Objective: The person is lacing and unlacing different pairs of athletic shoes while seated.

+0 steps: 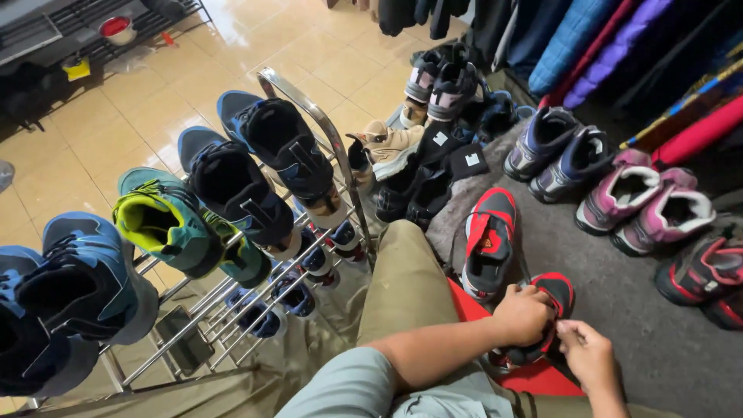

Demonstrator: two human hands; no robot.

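A metal shoe rack (333, 147) stands left. On the grey mat (619, 310) the left hand (523, 313) clamps the red-and-black shoe (553, 294); the right hand (588, 354), fingers pinched together, touches it: fitting or lacing seems underway, needing a steady grip

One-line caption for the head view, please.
Both hands, left hand and right hand, grip a red-and-black sneaker beside a metal shoe rack.

left hand (525, 313): fingers curled, knuckles up, forearm reaching across the body | right hand (588, 354): fingers bent inward, pinching, close beside the left
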